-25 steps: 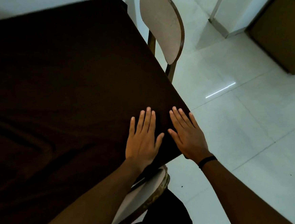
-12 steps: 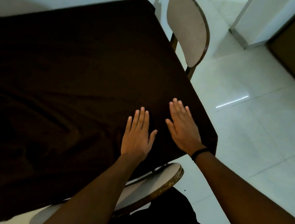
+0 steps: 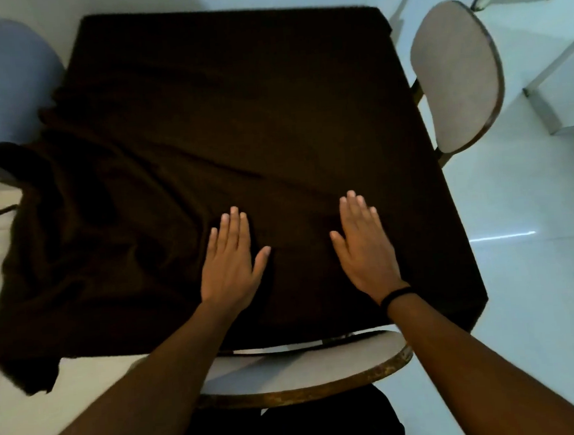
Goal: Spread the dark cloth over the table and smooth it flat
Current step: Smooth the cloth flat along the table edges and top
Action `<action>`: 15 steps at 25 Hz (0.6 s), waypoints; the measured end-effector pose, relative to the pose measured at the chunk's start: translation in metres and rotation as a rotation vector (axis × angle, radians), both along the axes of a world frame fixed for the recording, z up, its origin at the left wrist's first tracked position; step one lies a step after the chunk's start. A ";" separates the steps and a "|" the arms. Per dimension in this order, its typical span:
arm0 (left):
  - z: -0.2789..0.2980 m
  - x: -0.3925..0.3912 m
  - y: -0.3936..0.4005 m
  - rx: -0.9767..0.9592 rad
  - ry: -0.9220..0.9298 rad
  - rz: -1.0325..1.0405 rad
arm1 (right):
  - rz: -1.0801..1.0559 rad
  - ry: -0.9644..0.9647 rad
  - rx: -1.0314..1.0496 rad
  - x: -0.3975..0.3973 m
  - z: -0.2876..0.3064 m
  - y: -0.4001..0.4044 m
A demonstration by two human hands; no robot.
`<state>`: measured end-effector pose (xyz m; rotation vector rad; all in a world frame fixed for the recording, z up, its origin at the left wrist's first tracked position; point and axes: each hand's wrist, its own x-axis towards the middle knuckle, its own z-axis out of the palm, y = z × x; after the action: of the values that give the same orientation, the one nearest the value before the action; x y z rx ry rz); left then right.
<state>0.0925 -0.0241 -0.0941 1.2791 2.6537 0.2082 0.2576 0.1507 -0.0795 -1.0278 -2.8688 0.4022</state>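
A dark brown cloth [image 3: 236, 118] covers the whole square table, so the tabletop itself is hidden. Its right half lies flat. Its left half is rumpled in long diagonal folds and hangs low past the near left corner. My left hand [image 3: 230, 259] rests palm down on the cloth near the front edge, fingers straight and together. My right hand [image 3: 363, 245], a black band on its wrist, lies flat the same way a hand's width to the right. Neither hand grips any fabric.
A chair's round pale backrest [image 3: 456, 77] stands at the table's right side. A blurred bluish chair [image 3: 4, 88] stands at the left. Another chair's pale backrest [image 3: 308, 370] sits between me and the table. White tiled floor [image 3: 540, 266] extends to the right.
My view has swung left, so the whole table and its rumpled left side show. My hands have moved left along the front edge and spread further apart, still flat on the cloth.
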 end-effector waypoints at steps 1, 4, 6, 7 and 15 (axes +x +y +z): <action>-0.001 0.006 0.003 0.009 -0.004 -0.009 | 0.060 0.019 -0.034 -0.026 0.003 -0.014; 0.002 0.000 -0.005 0.041 0.013 -0.034 | 0.251 -0.067 -0.042 -0.066 -0.005 -0.056; 0.004 -0.026 -0.031 0.106 0.059 0.093 | 0.280 -0.119 0.031 -0.062 -0.013 -0.061; 0.004 -0.042 -0.051 0.133 0.061 0.198 | 0.257 -0.112 0.045 -0.057 -0.015 -0.058; -0.001 -0.070 -0.111 0.072 -0.006 0.347 | 0.362 -0.014 -0.045 -0.116 0.000 -0.107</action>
<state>0.0226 -0.1353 -0.0948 0.8231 2.8695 0.3571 0.1412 0.0437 -0.0796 -0.5108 -3.0701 0.4823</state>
